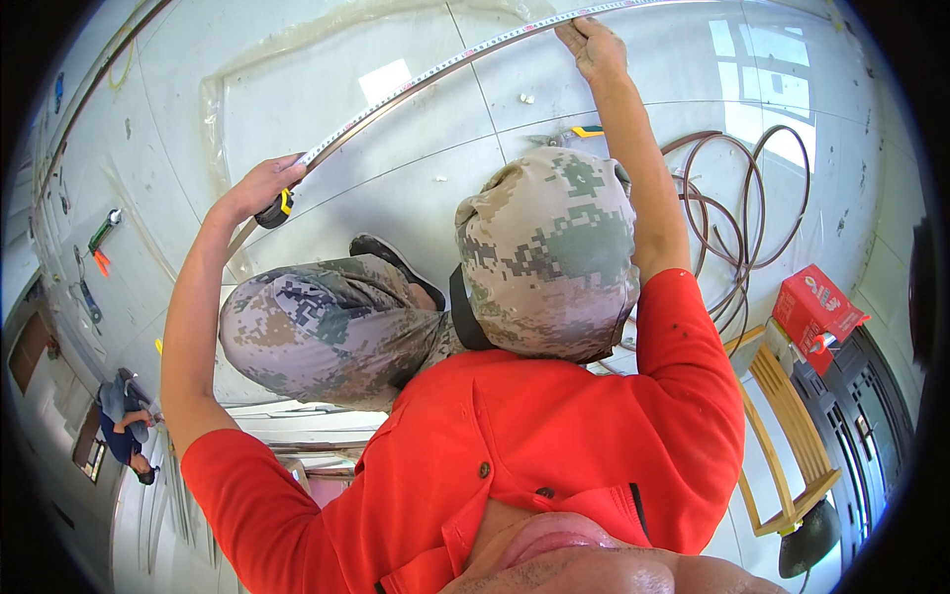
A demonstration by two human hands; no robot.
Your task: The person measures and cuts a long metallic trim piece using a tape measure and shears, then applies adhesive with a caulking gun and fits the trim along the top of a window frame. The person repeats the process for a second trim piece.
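Observation:
A black-and-yellow tape measure [277, 210] is under my left hand [259, 190], whose fingers close round its case and the strip beside it. From there the white tape blade [426, 79] runs out to the upper right. Along the blade lies a thin brownish strip [371, 117], its near end passing below my left hand. My right hand [596, 49] pinches the blade and strip farther along, at the top of the view. Past that hand the blade continues toward the upper right edge.
A tool with a yellow-and-black handle [586, 132] lies beyond my knee. Brown tubing [747, 198] is coiled at right, near a red box [816, 307] and a wooden chair [792, 426]. Green-and-orange pliers [102, 238] lie left. Another person [124, 426] crouches far left.

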